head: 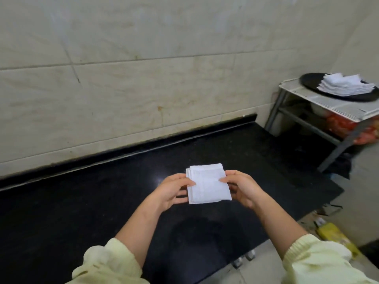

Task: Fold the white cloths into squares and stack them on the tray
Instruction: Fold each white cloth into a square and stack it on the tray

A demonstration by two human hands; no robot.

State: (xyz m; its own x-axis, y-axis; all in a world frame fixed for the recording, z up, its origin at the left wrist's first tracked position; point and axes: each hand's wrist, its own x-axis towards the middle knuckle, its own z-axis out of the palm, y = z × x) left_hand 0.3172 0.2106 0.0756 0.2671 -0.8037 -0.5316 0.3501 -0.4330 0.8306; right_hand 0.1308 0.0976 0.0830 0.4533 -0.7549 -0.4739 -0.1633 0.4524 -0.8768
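Black counter [102, 201] spreads below folded cloth [207, 185], pinched by left hand [172, 189] and right hand [242, 187]; stacked tray [313, 78] stands well apart.

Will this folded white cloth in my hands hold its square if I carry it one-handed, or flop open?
Probably floppy: the folded white cloth square is pinched at opposite edges by the left hand and right hand. Likely light, as fingers alone hold it. Its offset layers may splay.

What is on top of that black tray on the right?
A stack of folded white cloths lies on the black tray. The tray's surface beneath them is covered.
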